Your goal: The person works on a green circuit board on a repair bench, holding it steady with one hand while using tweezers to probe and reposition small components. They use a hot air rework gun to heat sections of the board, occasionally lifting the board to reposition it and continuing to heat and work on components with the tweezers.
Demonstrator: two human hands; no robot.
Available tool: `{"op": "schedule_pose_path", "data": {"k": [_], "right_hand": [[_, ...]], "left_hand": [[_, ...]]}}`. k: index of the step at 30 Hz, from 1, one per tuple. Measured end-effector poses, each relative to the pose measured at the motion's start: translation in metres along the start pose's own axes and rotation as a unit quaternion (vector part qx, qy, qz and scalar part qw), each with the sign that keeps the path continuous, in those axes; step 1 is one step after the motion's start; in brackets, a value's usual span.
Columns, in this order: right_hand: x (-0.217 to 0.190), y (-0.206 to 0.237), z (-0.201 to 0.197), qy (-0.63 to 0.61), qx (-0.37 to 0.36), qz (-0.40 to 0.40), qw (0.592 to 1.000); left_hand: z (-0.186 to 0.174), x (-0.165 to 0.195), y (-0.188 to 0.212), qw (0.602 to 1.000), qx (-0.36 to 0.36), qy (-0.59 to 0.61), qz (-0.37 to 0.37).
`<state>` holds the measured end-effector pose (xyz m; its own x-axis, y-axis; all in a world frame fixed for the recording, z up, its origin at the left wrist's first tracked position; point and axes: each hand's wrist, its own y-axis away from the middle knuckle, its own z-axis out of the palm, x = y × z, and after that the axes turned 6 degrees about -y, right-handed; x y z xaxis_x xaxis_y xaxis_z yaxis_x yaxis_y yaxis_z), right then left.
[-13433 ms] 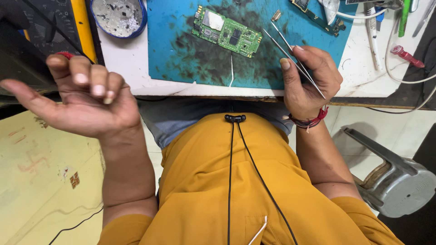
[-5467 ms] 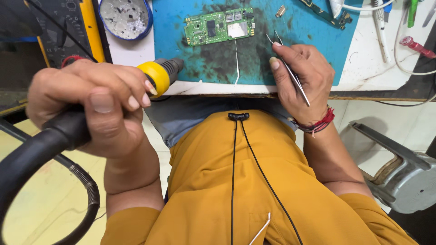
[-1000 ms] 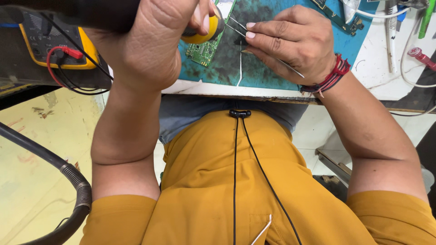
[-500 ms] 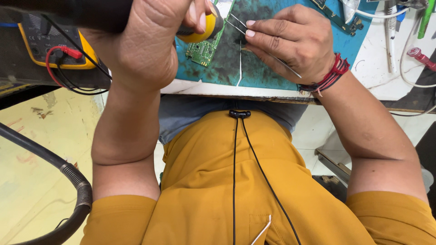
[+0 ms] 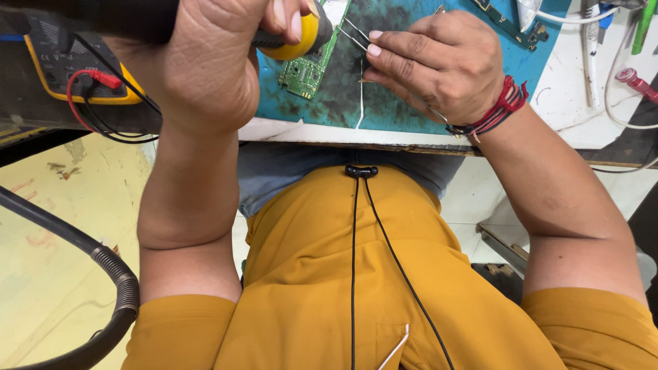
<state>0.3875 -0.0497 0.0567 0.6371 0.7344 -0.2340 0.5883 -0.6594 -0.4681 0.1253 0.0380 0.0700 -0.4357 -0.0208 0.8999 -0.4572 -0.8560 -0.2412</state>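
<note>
Seen from above, a person in a yellow shirt works at a table (image 5: 582, 96) at the far edge of view. The left hand (image 5: 205, 62) is wrapped tight around the dark handle of a hot-air tool (image 5: 295, 34), whose yellow collar points right toward a green circuit board (image 5: 308, 65), seemingly to heat one spot. The right hand (image 5: 439, 62), with red thread at the wrist, pinches metal tweezers (image 5: 356, 34) closed between fingertips; their tips aim left to meet the nozzle over the board. The board lies on a stained teal mat (image 5: 391, 103), its long axis running near to far, tilted slightly right. A yellow multimeter (image 5: 75, 75) sits far left.
</note>
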Motion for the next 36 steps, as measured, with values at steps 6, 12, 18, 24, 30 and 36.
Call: {"op": "schedule_pose_path", "data": {"k": [6, 12, 18, 24, 30, 36], "right_hand": [[-0.0005, -0.0009, 0.0, 0.0, -0.002, 0.003, 1.0], [-0.0004, -0.0015, -0.0003, -0.003, -0.002, 0.002, 1.0], [0.0009, -0.0007, 0.0007, 0.001, 0.0, -0.006, 1.0], [0.001, -0.0003, 0.0015, 0.0, 0.002, -0.005, 1.0], [0.0007, -0.0004, 0.0017, 0.003, 0.004, -0.005, 1.0], [0.001, -0.0007, 0.0022, 0.004, 0.006, -0.006, 1.0]], "left_hand": [[0.0003, -0.0013, -0.0001, 1.0, 0.006, 0.019, -0.008], [0.0018, -0.001, 0.0002, 1.0, 0.023, 0.016, -0.008], [0.0002, -0.0002, -0.0002, 1.0, 0.011, 0.009, -0.006], [0.0003, -0.0024, -0.0007, 1.0, 0.008, 0.005, -0.002], [0.0018, 0.0006, 0.001, 1.0, 0.01, -0.016, -0.004], [0.0, -0.0006, 0.0002, 1.0, 0.013, -0.02, 0.003]]}}
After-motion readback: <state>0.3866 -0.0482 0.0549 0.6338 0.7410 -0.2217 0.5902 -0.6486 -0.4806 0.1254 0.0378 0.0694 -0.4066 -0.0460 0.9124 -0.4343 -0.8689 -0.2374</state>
